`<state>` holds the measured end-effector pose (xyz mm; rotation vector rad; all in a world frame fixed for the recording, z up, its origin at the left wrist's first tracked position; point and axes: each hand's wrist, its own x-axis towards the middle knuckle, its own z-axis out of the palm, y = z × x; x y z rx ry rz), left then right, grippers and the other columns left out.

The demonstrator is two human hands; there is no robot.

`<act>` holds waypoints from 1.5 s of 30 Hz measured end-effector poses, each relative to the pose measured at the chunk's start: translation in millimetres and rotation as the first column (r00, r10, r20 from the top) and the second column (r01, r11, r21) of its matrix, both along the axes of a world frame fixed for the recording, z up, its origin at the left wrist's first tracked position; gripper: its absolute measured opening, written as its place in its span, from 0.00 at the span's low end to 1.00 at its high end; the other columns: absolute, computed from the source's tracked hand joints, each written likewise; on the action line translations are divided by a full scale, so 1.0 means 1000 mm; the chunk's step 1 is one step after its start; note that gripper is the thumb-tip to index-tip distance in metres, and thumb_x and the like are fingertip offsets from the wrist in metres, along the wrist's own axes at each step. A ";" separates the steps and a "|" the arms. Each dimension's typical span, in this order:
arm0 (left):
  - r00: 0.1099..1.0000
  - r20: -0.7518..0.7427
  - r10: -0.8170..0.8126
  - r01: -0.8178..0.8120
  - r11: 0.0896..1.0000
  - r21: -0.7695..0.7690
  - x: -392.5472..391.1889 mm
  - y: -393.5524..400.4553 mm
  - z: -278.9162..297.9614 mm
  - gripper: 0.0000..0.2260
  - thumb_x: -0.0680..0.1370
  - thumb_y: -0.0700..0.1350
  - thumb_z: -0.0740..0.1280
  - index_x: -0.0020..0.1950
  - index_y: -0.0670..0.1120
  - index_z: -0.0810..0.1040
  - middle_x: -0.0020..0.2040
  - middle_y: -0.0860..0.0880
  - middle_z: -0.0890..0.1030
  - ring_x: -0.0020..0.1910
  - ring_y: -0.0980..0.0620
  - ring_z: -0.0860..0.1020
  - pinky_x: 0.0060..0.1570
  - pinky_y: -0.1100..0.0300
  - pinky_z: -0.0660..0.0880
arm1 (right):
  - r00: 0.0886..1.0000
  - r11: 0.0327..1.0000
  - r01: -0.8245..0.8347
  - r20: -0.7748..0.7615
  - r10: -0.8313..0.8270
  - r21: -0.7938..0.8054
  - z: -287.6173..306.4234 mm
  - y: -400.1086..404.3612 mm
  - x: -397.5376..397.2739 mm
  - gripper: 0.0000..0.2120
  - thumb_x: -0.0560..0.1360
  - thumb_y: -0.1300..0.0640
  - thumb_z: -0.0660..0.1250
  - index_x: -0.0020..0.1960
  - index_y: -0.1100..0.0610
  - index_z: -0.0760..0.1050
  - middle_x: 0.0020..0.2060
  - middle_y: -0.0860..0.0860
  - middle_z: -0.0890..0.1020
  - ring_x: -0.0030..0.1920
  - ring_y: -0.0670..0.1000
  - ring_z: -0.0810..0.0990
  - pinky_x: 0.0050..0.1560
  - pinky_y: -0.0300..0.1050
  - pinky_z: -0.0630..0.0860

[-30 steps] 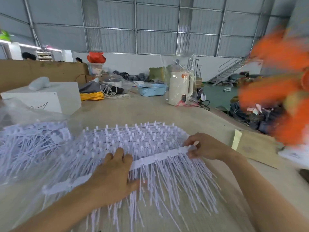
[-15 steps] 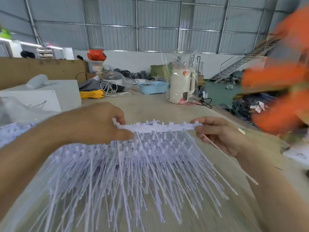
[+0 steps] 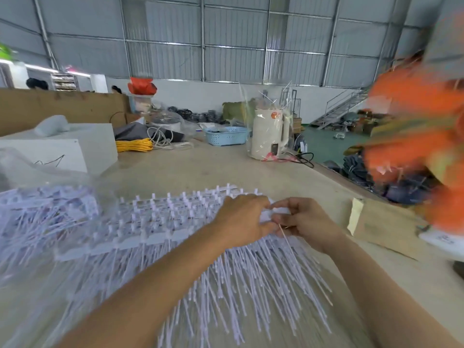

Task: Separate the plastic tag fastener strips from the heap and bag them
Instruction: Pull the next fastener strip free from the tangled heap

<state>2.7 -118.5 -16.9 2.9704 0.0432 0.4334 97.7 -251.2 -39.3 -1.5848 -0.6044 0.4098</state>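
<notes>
Both hands meet at the heap's (image 3: 175,222) far right end: the left hand (image 3: 241,219) and right hand (image 3: 305,222) pinch one fastener strip's (image 3: 272,212) end. A clear bag (image 3: 47,197) at left already holds strips; most of the heap is left on the table (image 3: 200,169).

Bright, even daylight; soft shadows. Wide-angle bending at the edges. Motion blur smears the orange shape (image 3: 416,136) and the strips (image 3: 140,232).

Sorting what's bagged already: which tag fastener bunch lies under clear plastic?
The far-left bunch, under the clear bag; the heap by both hands lies uncovered.
</notes>
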 end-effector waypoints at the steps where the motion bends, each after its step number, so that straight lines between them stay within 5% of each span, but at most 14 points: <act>1: 1.000 0.014 0.010 -0.010 1.000 0.000 0.007 -0.003 -0.005 0.18 0.76 0.56 0.65 0.62 0.48 0.72 0.58 0.47 0.77 0.57 0.45 0.74 0.54 0.52 0.70 | 1.000 1.000 -0.008 -0.008 0.008 0.004 0.000 -0.001 0.000 0.07 0.72 0.71 0.68 0.51 0.67 0.77 0.38 0.59 0.83 0.36 0.56 0.82 0.35 0.43 0.80; 7: 0.991 0.131 -0.025 0.042 0.991 -0.126 0.016 0.001 -0.020 0.10 0.76 0.50 0.66 0.50 0.44 0.77 0.44 0.47 0.75 0.49 0.44 0.76 0.43 0.56 0.67 | 0.998 0.996 -0.063 0.022 0.065 -0.068 -0.003 -0.006 0.006 0.06 0.76 0.65 0.66 0.52 0.65 0.78 0.41 0.60 0.83 0.41 0.55 0.83 0.48 0.49 0.81; 11: 0.995 0.065 -0.077 0.081 0.995 -0.064 0.013 -0.001 -0.017 0.11 0.78 0.47 0.64 0.48 0.41 0.79 0.45 0.41 0.78 0.46 0.43 0.76 0.42 0.54 0.68 | 0.985 0.991 -0.063 0.153 0.080 -0.115 -0.002 -0.008 0.006 0.02 0.75 0.67 0.67 0.45 0.64 0.79 0.37 0.60 0.81 0.37 0.54 0.78 0.37 0.39 0.77; 17: 0.996 0.031 -0.082 0.087 0.979 -0.186 0.012 0.002 -0.016 0.10 0.77 0.41 0.63 0.41 0.36 0.78 0.37 0.38 0.77 0.36 0.43 0.76 0.37 0.55 0.68 | 0.867 0.993 -0.004 0.494 0.062 -0.118 -0.005 -0.008 0.004 0.12 0.71 0.72 0.70 0.38 0.56 0.79 0.37 0.63 0.82 0.39 0.65 0.79 0.46 0.60 0.77; 21: 0.984 0.142 -0.103 0.159 0.869 -0.469 0.009 0.009 -0.018 0.09 0.75 0.40 0.68 0.39 0.36 0.82 0.33 0.40 0.78 0.31 0.52 0.71 0.33 0.60 0.65 | 0.819 0.997 -0.047 0.569 0.075 -0.064 -0.003 -0.007 0.001 0.09 0.70 0.73 0.70 0.37 0.60 0.80 0.32 0.50 0.80 0.34 0.41 0.77 0.39 0.35 0.74; 23: 0.976 0.196 -0.100 0.193 0.816 -0.545 0.007 0.012 -0.017 0.06 0.74 0.41 0.70 0.40 0.39 0.83 0.30 0.49 0.79 0.28 0.58 0.71 0.31 0.66 0.67 | 0.820 0.998 -0.055 0.570 0.053 -0.014 -0.001 -0.007 0.000 0.08 0.70 0.73 0.70 0.39 0.61 0.79 0.31 0.52 0.79 0.33 0.41 0.76 0.38 0.32 0.72; 27: 0.967 0.228 -0.111 0.234 0.736 -0.635 0.007 0.007 -0.012 0.05 0.75 0.43 0.70 0.39 0.45 0.82 0.29 0.56 0.77 0.25 0.63 0.71 0.29 0.70 0.67 | 0.888 0.986 -0.059 0.459 -0.021 0.159 0.000 -0.008 0.002 0.15 0.70 0.74 0.68 0.46 0.56 0.78 0.33 0.70 0.76 0.35 0.54 0.72 0.41 0.47 0.73; 30: 0.972 0.210 -0.102 0.223 0.671 -0.707 0.005 0.006 -0.010 0.07 0.76 0.41 0.68 0.37 0.47 0.80 0.27 0.56 0.76 0.25 0.62 0.72 0.30 0.67 0.70 | 0.913 0.973 -0.049 0.406 -0.049 0.227 0.000 -0.009 0.006 0.12 0.70 0.76 0.66 0.42 0.60 0.78 0.30 0.53 0.82 0.33 0.48 0.79 0.39 0.39 0.77; 33: 0.969 0.234 -0.081 0.239 0.555 -0.797 0.001 0.012 -0.008 0.10 0.76 0.37 0.65 0.36 0.46 0.77 0.23 0.56 0.74 0.23 0.62 0.71 0.30 0.65 0.70 | 0.979 0.887 0.078 0.134 -0.154 0.454 0.005 -0.024 0.019 0.13 0.73 0.78 0.59 0.42 0.63 0.75 0.31 0.51 0.82 0.34 0.47 0.81 0.39 0.36 0.78; 36: 0.986 0.145 -0.078 0.161 0.643 -0.749 0.000 0.013 -0.007 0.06 0.74 0.47 0.70 0.43 0.47 0.77 0.33 0.53 0.78 0.30 0.60 0.74 0.33 0.67 0.70 | 0.981 0.776 0.146 -0.190 -0.035 0.613 0.008 -0.029 0.024 0.12 0.77 0.73 0.56 0.44 0.61 0.74 0.34 0.55 0.79 0.36 0.51 0.82 0.39 0.41 0.80; 39: 0.988 -0.092 -0.120 0.017 0.692 -0.722 -0.002 0.012 -0.003 0.18 0.71 0.55 0.71 0.55 0.49 0.74 0.43 0.49 0.78 0.39 0.54 0.75 0.39 0.64 0.70 | 0.945 0.788 0.098 -0.305 0.119 0.608 0.008 -0.018 0.020 0.12 0.78 0.71 0.54 0.45 0.59 0.73 0.32 0.56 0.79 0.37 0.57 0.84 0.40 0.53 0.82; 42: 0.959 -0.224 -0.172 -0.020 0.749 -0.662 -0.008 0.020 0.006 0.22 0.72 0.48 0.73 0.62 0.51 0.71 0.49 0.50 0.78 0.43 0.55 0.76 0.45 0.64 0.72 | 0.952 0.874 0.075 -0.295 0.080 0.479 0.008 -0.014 0.014 0.12 0.78 0.71 0.54 0.46 0.61 0.73 0.31 0.56 0.76 0.29 0.53 0.80 0.34 0.46 0.80; 45: 0.924 -0.310 -0.224 -0.025 0.773 -0.634 -0.012 0.026 0.012 0.26 0.71 0.36 0.73 0.65 0.50 0.69 0.52 0.49 0.76 0.50 0.52 0.77 0.53 0.60 0.74 | 0.950 0.854 0.097 -0.303 0.074 0.511 0.011 -0.017 0.014 0.13 0.78 0.71 0.53 0.47 0.61 0.74 0.32 0.55 0.72 0.24 0.48 0.72 0.26 0.40 0.75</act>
